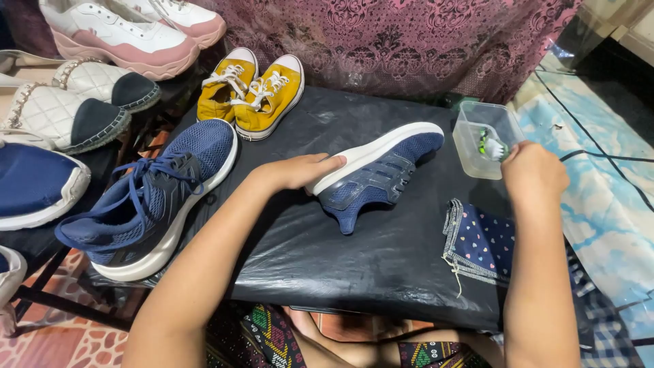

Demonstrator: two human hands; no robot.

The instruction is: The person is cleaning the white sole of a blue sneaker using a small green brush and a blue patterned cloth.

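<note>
My left hand (pixel 300 170) grips the heel of a navy blue sneaker with a white sole (pixel 378 174), which lies tilted on its side on the black plastic sheet (pixel 327 245). My right hand (pixel 533 169) is closed on a small brush with green and white bristles (pixel 492 145), dipping it into a clear plastic container (pixel 477 129) at the sheet's right edge. The matching navy sneaker (pixel 146 201) with blue laces stands upright to the left.
A pair of small yellow sneakers (pixel 252 92) stands at the back. Pink-and-white sneakers (pixel 129 31), quilted white shoes with black toes (pixel 68 102) and a navy shoe (pixel 34 184) line the left. A dark patterned cloth (pixel 480 242) lies near right.
</note>
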